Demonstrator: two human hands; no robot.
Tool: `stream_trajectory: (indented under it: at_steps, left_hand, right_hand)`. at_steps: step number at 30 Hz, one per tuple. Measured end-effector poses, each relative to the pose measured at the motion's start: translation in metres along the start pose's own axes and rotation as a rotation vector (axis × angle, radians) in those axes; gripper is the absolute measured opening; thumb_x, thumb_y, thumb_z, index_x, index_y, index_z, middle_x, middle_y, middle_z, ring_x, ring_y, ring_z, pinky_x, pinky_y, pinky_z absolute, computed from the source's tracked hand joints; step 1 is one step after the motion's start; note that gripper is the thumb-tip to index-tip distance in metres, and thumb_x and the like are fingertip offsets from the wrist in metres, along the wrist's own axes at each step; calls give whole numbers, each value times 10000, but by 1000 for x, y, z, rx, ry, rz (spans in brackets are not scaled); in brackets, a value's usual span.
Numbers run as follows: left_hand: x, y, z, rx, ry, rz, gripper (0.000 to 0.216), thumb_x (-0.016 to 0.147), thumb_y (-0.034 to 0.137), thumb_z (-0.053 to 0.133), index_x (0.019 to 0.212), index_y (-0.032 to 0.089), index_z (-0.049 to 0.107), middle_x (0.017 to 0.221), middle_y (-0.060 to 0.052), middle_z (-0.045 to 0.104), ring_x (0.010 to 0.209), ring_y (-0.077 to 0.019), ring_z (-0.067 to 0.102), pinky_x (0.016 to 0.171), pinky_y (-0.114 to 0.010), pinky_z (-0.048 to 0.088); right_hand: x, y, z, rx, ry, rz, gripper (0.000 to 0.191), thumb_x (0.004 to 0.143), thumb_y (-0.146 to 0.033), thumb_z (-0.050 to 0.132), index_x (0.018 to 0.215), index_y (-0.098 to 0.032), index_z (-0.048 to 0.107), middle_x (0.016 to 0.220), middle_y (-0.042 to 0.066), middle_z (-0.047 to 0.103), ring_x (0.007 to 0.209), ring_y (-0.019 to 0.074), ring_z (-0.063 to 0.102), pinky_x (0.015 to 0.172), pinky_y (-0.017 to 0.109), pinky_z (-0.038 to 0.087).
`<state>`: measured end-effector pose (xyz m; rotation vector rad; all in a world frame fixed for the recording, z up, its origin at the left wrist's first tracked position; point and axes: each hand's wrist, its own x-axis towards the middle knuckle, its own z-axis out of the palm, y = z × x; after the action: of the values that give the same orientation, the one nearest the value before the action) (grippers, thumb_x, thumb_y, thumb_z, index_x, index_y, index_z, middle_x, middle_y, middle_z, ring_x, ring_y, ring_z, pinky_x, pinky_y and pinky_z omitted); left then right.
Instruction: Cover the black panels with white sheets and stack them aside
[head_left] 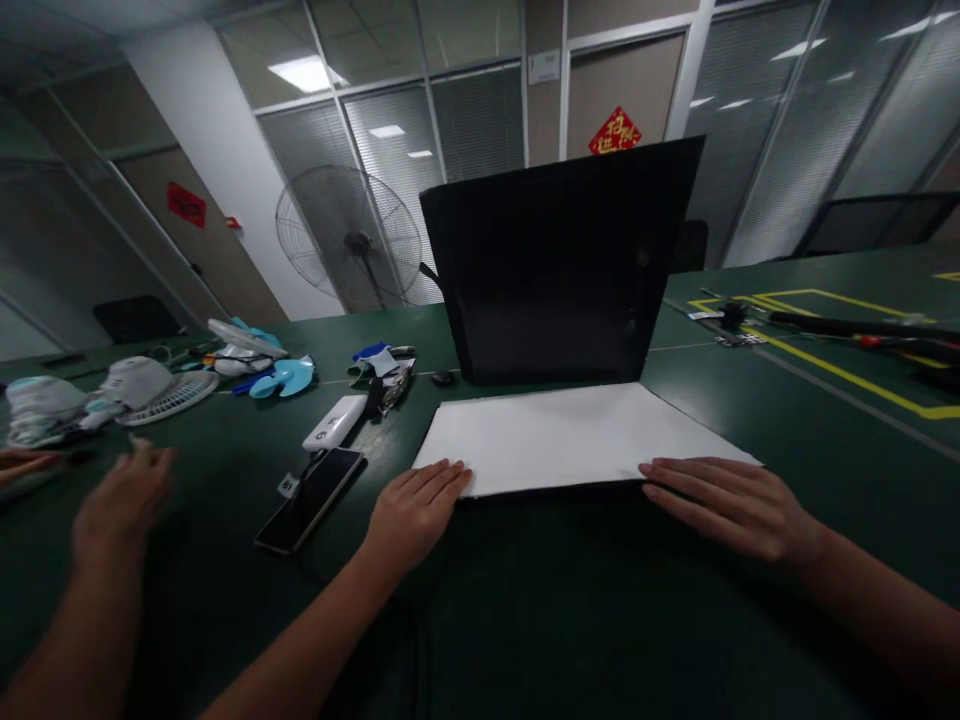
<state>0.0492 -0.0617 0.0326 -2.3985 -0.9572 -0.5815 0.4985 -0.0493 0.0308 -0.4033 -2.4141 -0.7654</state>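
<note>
A white sheet of paper (570, 435) lies flat on the dark green table (525, 620), in front of an upright black panel (559, 265). My left hand (416, 505) rests palm down with its fingers stretched out, the fingertips touching the sheet's near left corner. My right hand (724, 500) lies flat and open too, fingers pointing left along the sheet's near right edge. Neither hand holds anything.
A black phone (311, 500) and a white power bank (335, 422) lie left of my left hand. Another person's hand (120, 495), blurred, hovers at the far left. Small fans, blue blades and white parts (187, 380) clutter the back left. Yellow floor-style lines (847, 370) and tools lie right.
</note>
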Motion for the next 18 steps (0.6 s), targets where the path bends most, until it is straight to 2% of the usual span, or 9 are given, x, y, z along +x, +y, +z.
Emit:
stream_trajectory:
  at_steps: [2,5,8,11,13,16,18]
  left_hand:
    - [-2,0,1,40,16,32,351,998,78,469,1292,147,648,1252,-95,744,1128,-268,725,893,-433,620]
    - [-4,4,1,31,-22,23,377,1017,83,440,1313,179,653,1289,-81,725,1159,-267,713,913,-430,621]
    - [-8,8,-1,-74,-52,-48,405,1030,118,430,1348,245,647,1309,-58,713,1193,-264,696,950,-441,613]
    - [-10,10,-2,-169,-25,-64,404,1031,142,443,1360,264,644,1307,-57,714,1205,-270,688,971,-460,608]
    - [-10,11,-3,-197,5,-10,398,1034,141,449,1360,261,643,1305,-57,715,1206,-266,687,968,-452,610]
    - [-8,12,-3,-283,28,126,398,1045,169,461,1392,292,610,1320,-31,709,1214,-232,683,975,-405,603]
    - [-8,10,-2,-384,28,179,408,1040,319,522,1446,301,561,1354,-41,691,1234,-237,671,1007,-405,581]
  right_hand:
    - [8,-10,10,-3,-14,46,398,924,-105,637,1319,-161,637,1295,116,659,1172,238,633,898,384,588]
    - [27,-23,20,-7,-31,96,304,921,-86,617,1209,-154,688,1143,117,701,1074,244,662,875,406,584]
    - [46,-32,16,1,-9,116,245,927,-66,577,1131,-131,698,1034,117,710,981,233,676,831,393,583]
    - [55,-42,0,-37,-24,155,294,934,-54,544,1176,-151,678,1021,104,717,944,223,678,804,384,581]
    - [52,-54,-15,-56,-32,170,332,933,-49,529,1215,-166,659,1008,94,725,926,221,682,783,380,581]
    - [31,-82,-43,-51,-54,219,437,923,-51,503,1322,-187,620,1008,84,734,930,234,692,763,392,588]
    - [5,-100,-68,-59,-84,278,534,914,-73,491,1424,-208,571,1087,90,731,984,257,694,778,418,595]
